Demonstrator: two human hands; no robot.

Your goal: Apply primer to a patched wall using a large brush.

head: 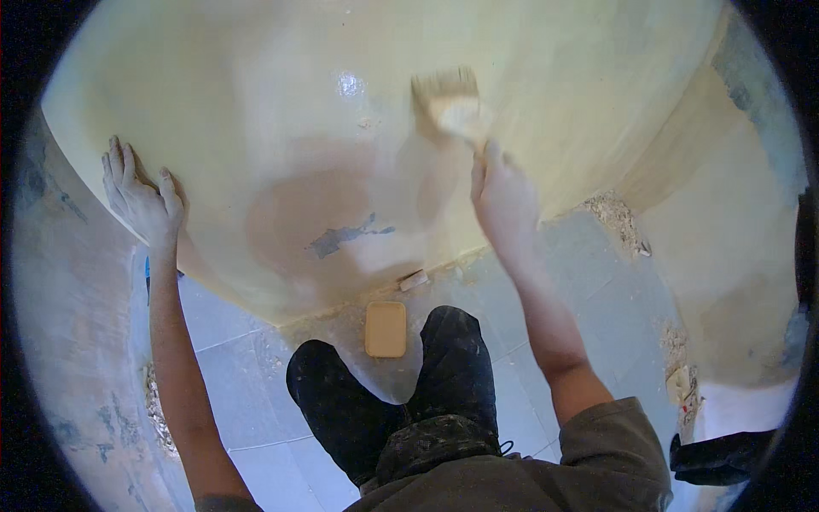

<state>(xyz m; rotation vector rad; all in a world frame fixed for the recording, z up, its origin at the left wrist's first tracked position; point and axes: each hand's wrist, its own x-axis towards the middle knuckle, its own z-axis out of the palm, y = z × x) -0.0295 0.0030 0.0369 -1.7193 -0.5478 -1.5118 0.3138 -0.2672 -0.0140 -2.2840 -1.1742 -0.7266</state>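
My right hand [505, 195] is closed around the handle of a wide paintbrush [457, 105]. The brush is motion-blurred, its bristles up against the pale yellowish wall [307, 77], right of centre. My left hand [144, 198] rests on the same wall near its left edge, palm down with the fingers spread and nothing held. Low on the wall is a grey bare patch [333, 240] among pinkish-brown areas. A rectangular tub [386, 329] with a tan content or surface stands on the floor between my knees.
Grey floor tiles [512, 377] lie below the wall. A small block [413, 280] sits at the wall's foot. Debris [614, 221] lies in the right corner, with more along both side walls. A dark object [723, 457] is at lower right, and something blue [148, 272] lies beside my left forearm.
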